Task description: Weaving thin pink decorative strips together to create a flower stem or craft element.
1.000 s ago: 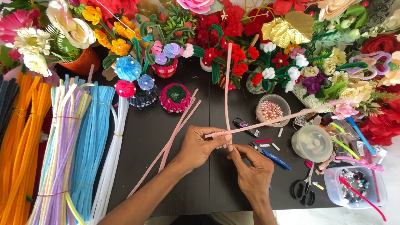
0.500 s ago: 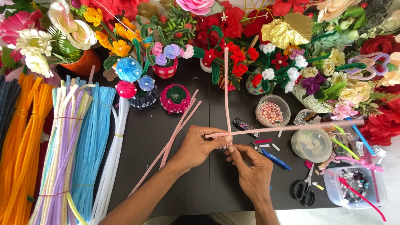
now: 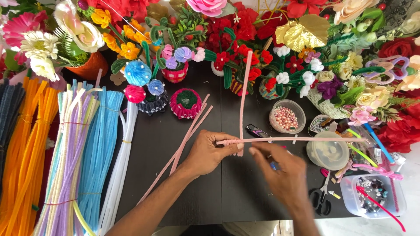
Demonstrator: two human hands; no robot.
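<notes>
Dark and crowded, the worktop [image 3: 210,192] runs out from where the person sits, and nearest its front edge both forearms reach in. Their left hand [image 3: 209,153] has its fingers closed on a pair of pink pipe cleaners [image 3: 243,118] right where the two cross: one stem stands upright from the grip, the other runs level toward the right. Their right hand [image 3: 283,175] hangs just beside that crossing with its fingers loosely spread, the thumb tip close to the level stem; whether it touches I cannot tell. By the right wrist lie black-handled scissors [image 3: 321,199], and further right a clear box of beads [image 3: 374,196]. Three spare pink stems [image 3: 183,144] slant under the left hand. Along the left side lie bundles of pipe cleaners [image 3: 65,157] in orange, lilac, blue and white. Beyond the hands sit a small bowl of pink beads [image 3: 286,117] and a round lidded tub [image 3: 327,150], and at the back a bank of handmade flowers [image 3: 245,30].
</notes>
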